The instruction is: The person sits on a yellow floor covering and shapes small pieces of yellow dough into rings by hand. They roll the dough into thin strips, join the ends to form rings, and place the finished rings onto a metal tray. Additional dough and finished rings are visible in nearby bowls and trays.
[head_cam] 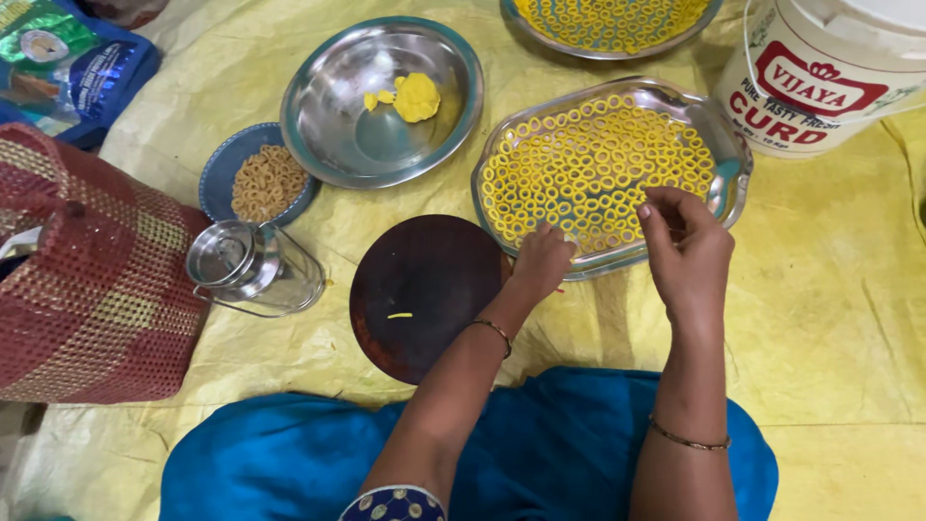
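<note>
A steel tray (728,145) packed with several small yellow dough rings (588,164) lies in front of me. My left hand (542,260) rests curled at the tray's near rim, fingertips touching the rings there. My right hand (685,246) hovers over the tray's near right part with fingers pinched together; whether a ring is between them I cannot tell. A dark round wooden board (424,289) with a tiny yellow dough strip (399,315) sits left of my left hand. A steel bowl (338,116) holds a lump of yellow dough (417,96).
A small blue plate of browned rings (265,181), a steel lidded can (246,265) lying on its side, a red woven basket (92,289), a white plastic bucket (820,68), a second tray of rings (612,24) and a blue packet (68,63) stand on the yellow sheet.
</note>
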